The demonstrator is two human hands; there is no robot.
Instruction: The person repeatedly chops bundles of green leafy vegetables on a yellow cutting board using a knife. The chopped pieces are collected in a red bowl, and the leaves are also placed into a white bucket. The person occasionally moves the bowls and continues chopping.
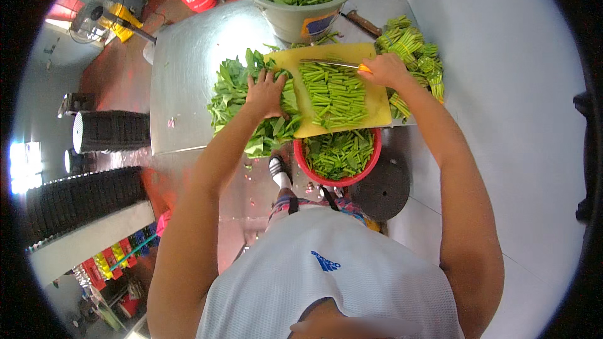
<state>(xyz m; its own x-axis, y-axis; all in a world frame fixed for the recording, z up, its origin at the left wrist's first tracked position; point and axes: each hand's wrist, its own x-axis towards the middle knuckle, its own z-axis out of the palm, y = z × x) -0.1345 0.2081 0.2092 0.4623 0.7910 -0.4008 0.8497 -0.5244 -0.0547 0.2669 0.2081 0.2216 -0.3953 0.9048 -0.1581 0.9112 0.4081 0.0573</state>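
My right hand [384, 70] is closed around the orange handle of a kitchen knife [330, 62]. Its blade lies across the far side of the cut green stems [332, 96] on a yellow cutting board [379, 103]. My left hand [266, 94] rests with spread fingers on a pile of leafy greens [231, 94] at the board's left edge. Below the board's near edge, a red basin [344, 183] holds cut stems and leaves. Banded bundles of green stems [403, 42] lie to the right of the board.
A grey bucket [301, 14] full of cut greens stands behind the board on the metal table [176, 70]. Beside it lies another knife with a wooden handle [362, 23]. A wall [494, 103] rises on the right; a round black stool [384, 188] stands below.
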